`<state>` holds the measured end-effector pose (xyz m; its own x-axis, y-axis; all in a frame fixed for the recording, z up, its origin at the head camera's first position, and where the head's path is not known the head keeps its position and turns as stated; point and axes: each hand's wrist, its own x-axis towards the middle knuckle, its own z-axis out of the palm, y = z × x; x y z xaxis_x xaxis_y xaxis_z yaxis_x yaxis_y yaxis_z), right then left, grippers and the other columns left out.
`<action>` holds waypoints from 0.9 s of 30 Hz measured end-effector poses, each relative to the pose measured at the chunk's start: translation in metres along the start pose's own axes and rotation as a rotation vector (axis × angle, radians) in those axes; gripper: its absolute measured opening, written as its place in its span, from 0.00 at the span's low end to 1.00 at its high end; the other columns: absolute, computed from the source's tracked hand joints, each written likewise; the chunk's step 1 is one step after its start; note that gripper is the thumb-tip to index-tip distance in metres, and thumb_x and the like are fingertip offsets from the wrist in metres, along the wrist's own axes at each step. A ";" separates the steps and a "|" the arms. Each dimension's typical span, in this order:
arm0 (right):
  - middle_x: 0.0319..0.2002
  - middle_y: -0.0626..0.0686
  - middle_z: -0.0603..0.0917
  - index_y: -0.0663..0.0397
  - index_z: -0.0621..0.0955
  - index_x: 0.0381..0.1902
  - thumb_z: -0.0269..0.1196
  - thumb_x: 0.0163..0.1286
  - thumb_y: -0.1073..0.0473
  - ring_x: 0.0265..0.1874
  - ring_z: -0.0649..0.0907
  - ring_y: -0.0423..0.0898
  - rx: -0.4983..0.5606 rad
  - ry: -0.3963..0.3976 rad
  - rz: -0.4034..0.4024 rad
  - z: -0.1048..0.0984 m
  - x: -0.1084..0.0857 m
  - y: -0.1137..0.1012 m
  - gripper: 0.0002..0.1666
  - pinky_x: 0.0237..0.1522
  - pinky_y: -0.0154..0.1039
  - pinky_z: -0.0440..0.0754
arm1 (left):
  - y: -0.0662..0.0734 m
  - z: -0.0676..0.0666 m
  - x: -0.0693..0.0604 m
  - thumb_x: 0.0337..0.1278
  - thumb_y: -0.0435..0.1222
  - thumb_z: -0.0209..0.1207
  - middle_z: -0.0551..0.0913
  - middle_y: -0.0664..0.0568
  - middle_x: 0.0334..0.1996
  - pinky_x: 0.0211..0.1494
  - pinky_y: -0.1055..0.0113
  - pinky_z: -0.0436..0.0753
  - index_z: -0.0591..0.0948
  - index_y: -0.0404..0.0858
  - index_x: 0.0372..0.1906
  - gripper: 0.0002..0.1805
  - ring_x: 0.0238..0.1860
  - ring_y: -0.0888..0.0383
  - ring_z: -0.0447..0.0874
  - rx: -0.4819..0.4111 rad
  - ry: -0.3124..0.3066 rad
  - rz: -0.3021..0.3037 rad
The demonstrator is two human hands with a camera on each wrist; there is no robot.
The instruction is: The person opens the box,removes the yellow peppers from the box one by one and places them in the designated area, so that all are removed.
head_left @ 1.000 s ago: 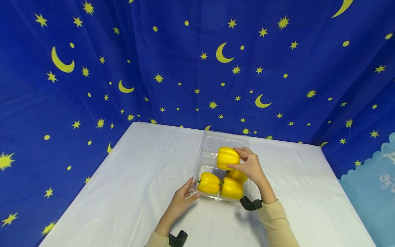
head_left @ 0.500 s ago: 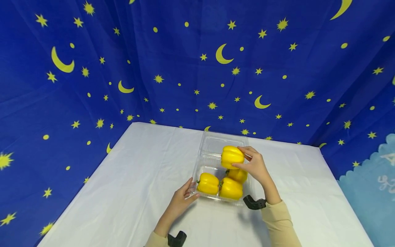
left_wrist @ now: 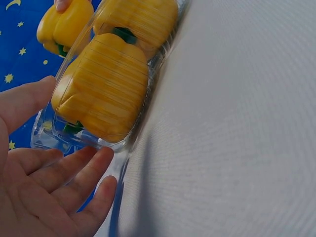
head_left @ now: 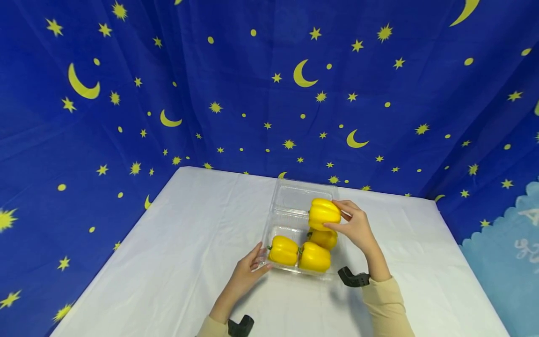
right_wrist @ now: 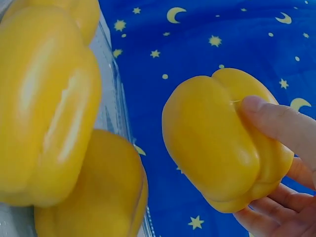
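Observation:
Over the back right of a clear plastic clamshell box [head_left: 290, 230], my right hand [head_left: 357, 229] holds a yellow bell pepper [head_left: 324, 214] between thumb and fingers. The right wrist view shows that held pepper [right_wrist: 217, 143] raised apart from the others. Three more yellow peppers sit in the box: one at front left [head_left: 284, 250], one at front right [head_left: 315, 257] and one behind it [head_left: 323, 239], partly covered by the held pepper. At the box's front left corner, my left hand [head_left: 245, 274] touches the plastic wall with loosely extended fingers [left_wrist: 81, 185] and thumb.
Behind the peppers, the box's lid [head_left: 305, 193] lies folded back on the white-covered table [head_left: 210, 224]. A blue curtain [head_left: 236, 93] with moons and stars rises beyond the table's far edge. A dark wrist mount [head_left: 353, 277] sits below the right hand.
My right hand has moved to the right with the held pepper, uncovering more of the box's back part. The left hand has stayed at the box's corner.

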<state>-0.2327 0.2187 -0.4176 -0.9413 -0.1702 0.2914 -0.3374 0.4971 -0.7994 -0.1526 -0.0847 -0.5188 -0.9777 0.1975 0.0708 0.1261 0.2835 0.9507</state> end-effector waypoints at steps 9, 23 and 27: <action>0.54 0.59 0.78 0.63 0.74 0.62 0.74 0.53 0.56 0.58 0.74 0.53 -0.013 0.011 0.059 -0.012 -0.003 0.010 0.39 0.63 0.48 0.74 | 0.001 -0.001 0.000 0.60 0.41 0.61 0.73 0.35 0.63 0.61 0.52 0.78 0.59 0.28 0.70 0.39 0.60 0.41 0.74 0.003 -0.013 -0.003; 0.55 0.59 0.78 0.63 0.73 0.63 0.72 0.55 0.55 0.50 0.70 0.25 -0.054 0.066 0.076 -0.029 -0.012 0.020 0.39 0.61 0.48 0.74 | 0.003 -0.001 0.001 0.59 0.44 0.61 0.72 0.36 0.64 0.61 0.53 0.77 0.59 0.29 0.71 0.40 0.62 0.42 0.74 0.006 -0.018 -0.027; 0.54 0.59 0.78 0.63 0.73 0.63 0.72 0.55 0.55 0.49 0.70 0.24 -0.062 0.081 0.088 -0.032 -0.013 0.022 0.40 0.61 0.48 0.75 | 0.003 -0.001 0.000 0.59 0.42 0.61 0.72 0.35 0.64 0.61 0.52 0.77 0.59 0.28 0.70 0.40 0.61 0.41 0.74 0.008 -0.013 -0.025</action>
<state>-0.2271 0.2589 -0.4222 -0.9626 -0.0557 0.2652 -0.2501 0.5596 -0.7902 -0.1525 -0.0850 -0.5156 -0.9784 0.2022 0.0429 0.1028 0.2961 0.9496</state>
